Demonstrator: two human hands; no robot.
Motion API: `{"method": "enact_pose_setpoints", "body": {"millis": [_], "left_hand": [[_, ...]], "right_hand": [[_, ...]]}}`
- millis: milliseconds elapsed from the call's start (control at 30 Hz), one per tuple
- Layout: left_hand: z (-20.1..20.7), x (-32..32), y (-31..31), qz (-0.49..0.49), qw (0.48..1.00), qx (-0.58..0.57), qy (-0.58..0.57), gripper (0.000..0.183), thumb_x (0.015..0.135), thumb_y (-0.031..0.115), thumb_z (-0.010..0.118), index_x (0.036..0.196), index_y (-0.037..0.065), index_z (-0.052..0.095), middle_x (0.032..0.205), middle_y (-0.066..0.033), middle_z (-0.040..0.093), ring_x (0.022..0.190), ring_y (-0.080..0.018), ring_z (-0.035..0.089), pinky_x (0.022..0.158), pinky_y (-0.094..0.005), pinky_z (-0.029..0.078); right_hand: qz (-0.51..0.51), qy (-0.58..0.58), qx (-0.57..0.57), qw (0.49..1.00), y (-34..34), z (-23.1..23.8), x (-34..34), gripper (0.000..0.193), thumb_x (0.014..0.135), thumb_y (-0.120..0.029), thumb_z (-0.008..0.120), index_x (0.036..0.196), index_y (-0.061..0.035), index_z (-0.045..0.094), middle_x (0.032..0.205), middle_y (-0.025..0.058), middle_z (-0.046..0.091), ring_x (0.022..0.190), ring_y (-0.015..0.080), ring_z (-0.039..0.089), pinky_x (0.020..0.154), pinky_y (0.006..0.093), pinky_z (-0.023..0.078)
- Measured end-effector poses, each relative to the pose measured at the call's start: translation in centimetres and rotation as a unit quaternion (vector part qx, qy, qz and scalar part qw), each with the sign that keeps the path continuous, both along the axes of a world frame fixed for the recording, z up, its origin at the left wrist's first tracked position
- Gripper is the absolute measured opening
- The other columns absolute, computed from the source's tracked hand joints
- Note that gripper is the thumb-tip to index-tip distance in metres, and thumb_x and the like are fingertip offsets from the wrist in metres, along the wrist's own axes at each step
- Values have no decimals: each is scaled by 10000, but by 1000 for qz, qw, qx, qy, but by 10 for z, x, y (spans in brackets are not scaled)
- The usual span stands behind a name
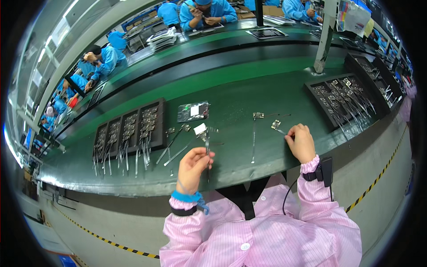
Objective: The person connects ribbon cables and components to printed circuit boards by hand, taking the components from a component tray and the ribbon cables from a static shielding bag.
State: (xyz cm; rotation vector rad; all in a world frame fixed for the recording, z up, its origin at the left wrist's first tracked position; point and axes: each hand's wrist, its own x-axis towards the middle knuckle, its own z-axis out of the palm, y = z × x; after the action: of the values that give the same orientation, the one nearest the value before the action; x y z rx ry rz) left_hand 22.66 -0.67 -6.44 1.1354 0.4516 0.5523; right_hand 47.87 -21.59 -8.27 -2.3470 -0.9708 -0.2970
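Note:
My left hand (194,167) is closed, thumb and fingers pinching the ribbon of a small circuit board with a flex cable (201,130). That board carries a white patch and stands up from the fingers. On the right, my right hand (302,141) pinches the ribbon end of another small circuit board (276,125), close to the bench top. Between the hands lies a third board with a long ribbon (254,140) stretched toward me. Left of my left hand, a couple more ribbon boards (186,127) rest on the green bench (231,173).
A dark compartment tray (163,129) full of ribbon boards sits at the left; similar trays (311,91) stand at the right. A clear pouch with a white label (193,111) lies behind my left hand. A metal post (325,40) rises at the back right. People in blue work beyond.

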Motion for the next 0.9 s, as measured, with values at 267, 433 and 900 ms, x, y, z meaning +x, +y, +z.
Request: {"method": "enact_pose_setpoints", "body": {"millis": [267,433,900], "left_hand": [[20,1,-36,-55,998,-18,32,177,762,-59,615,886,17,515,822,-137,613,777,-205,596,732,-327,481],[44,46,-68,-83,990,-79,78,144,791,-87,588,891,-3,526,873,-144,628,837,-205,612,768,-321,493],[132,191,-186,-33,992,-33,118,115,852,51,585,956,29,541,946,-107,620,836,-201,620,716,-284,507]], "right_hand": [[69,40,17,997,15,16,8,125,669,-4,653,746,-15,556,811,123,517,812,310,488,704,391,405],[99,81,-51,990,4,26,21,78,744,-56,581,793,-3,549,875,141,512,833,322,477,704,405,386],[-30,496,322,806,-283,182,126,90,861,-22,558,945,11,551,798,25,585,715,93,569,688,231,471]]}}
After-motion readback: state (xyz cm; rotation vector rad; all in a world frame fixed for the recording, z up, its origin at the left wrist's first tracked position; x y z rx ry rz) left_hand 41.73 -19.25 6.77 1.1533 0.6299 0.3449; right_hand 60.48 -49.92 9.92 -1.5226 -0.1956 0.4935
